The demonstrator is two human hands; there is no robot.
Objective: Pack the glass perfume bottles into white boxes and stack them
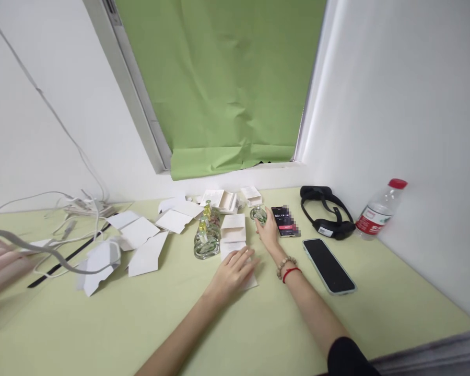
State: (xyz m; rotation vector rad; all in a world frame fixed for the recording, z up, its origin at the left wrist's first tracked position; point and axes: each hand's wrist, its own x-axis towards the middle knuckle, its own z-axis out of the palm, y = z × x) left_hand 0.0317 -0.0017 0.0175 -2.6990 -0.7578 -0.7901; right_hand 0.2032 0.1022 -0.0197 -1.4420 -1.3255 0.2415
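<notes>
My left hand point(232, 270) lies with its fingers stretched out over a white cardboard box point(234, 228) with an opened flap, which it partly covers. My right hand point(268, 230) is closed around a small clear glass bottle point(257, 213) beyond and to the right of that box. Just left of the box stands a row of similar clear glass bottles point(206, 245) with yellowish parts at their tops. Behind them are more white boxes point(212, 198), and a smaller white box point(251, 196) stands near the wall.
A phone with a running timer point(285, 219), a dark-screened phone point(329, 265), a black head strap point(331, 224) and a red-capped water bottle point(378, 211) are on the right. Unfolded white cartons point(148, 256) and cables point(68, 230) spread leftward. Another person's blurred hand point(3, 266) enters at left.
</notes>
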